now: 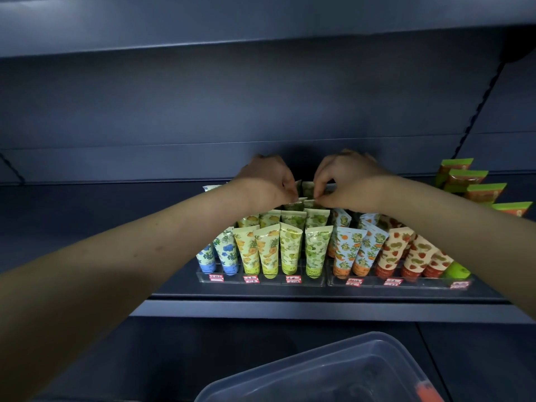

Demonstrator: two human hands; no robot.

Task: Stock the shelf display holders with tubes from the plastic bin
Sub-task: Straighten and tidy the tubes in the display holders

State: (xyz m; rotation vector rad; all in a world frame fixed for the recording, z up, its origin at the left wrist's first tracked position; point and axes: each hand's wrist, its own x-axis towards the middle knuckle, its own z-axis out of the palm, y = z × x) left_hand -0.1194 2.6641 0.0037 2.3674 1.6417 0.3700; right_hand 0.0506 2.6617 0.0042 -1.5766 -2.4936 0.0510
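Two clear display holders (261,281) stand side by side on a dark shelf, packed with upright printed tubes in blue, yellow, green, orange and red patterns. My left hand (268,181) and my right hand (346,178) reach over the rows to the back of the green column. Each pinches the top of a green tube (308,187) there, thumbs and fingers curled close together. The clear plastic bin (324,372) sits low in front of me, with one orange-red tube (426,390) visible at its right side.
More green and orange tubes (475,190) stand in a row at the far right of the shelf. A shelf board (261,21) hangs overhead, and the shelf's front edge (290,309) runs below the holders. Bare shelf lies left of the holders.
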